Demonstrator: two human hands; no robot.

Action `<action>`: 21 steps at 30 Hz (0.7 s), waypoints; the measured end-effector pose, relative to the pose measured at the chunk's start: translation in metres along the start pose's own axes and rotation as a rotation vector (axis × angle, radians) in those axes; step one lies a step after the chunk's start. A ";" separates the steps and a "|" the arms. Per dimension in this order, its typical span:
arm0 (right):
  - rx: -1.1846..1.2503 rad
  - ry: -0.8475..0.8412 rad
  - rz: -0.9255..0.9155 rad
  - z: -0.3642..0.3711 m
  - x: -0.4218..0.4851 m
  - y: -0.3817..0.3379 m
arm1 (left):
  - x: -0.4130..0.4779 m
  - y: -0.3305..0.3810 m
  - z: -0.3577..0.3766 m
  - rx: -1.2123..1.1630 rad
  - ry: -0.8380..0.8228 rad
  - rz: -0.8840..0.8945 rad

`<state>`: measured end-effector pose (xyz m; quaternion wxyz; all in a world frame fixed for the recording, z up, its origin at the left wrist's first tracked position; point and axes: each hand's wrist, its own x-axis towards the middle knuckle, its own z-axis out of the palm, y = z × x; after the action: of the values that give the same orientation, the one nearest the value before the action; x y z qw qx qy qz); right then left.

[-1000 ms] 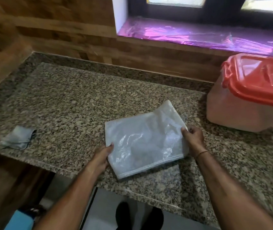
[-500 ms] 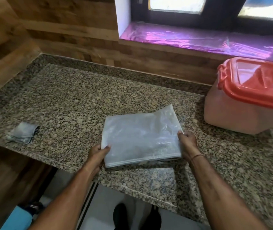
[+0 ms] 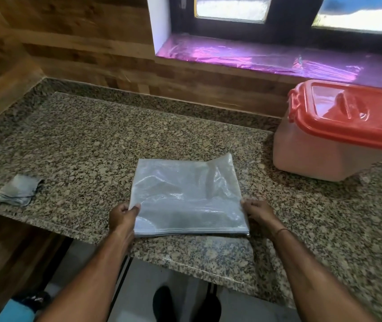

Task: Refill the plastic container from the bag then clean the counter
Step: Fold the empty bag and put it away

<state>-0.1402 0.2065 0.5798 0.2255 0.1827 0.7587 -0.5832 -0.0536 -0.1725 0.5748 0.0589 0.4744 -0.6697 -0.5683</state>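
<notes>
Both hands pinch the folded bag (image 3: 186, 196) flat on the desk (image 3: 87, 145): left hand (image 3: 123, 217) at its left edge, right hand (image 3: 258, 211) at its right.

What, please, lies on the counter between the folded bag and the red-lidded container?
Nothing: in the head view only bare granite counter separates the bag from the container.

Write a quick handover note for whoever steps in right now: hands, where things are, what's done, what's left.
Left hand and right hand each grip a side edge of the flat, folded bag near the counter's front edge.
Plastic container stands far right, its red lid on.
A grey cloth lies far left, untouched.
Done: bag looks emptied and folded.
Left: put the bag away, wipe the counter.
</notes>
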 end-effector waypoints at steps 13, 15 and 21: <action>-0.112 0.013 -0.073 0.023 0.014 -0.052 | 0.030 0.034 -0.007 0.288 -0.152 0.055; -0.104 0.041 -0.078 0.037 0.021 -0.068 | 0.055 0.050 0.000 0.309 -0.172 0.081; -0.058 0.220 -0.076 0.072 0.056 -0.090 | 0.117 0.071 0.023 0.181 -0.189 0.016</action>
<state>-0.2263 0.1147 0.6047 0.1236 0.2100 0.8019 -0.5455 -0.1723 -0.2453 0.5707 -0.0430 0.4166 -0.7247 -0.5471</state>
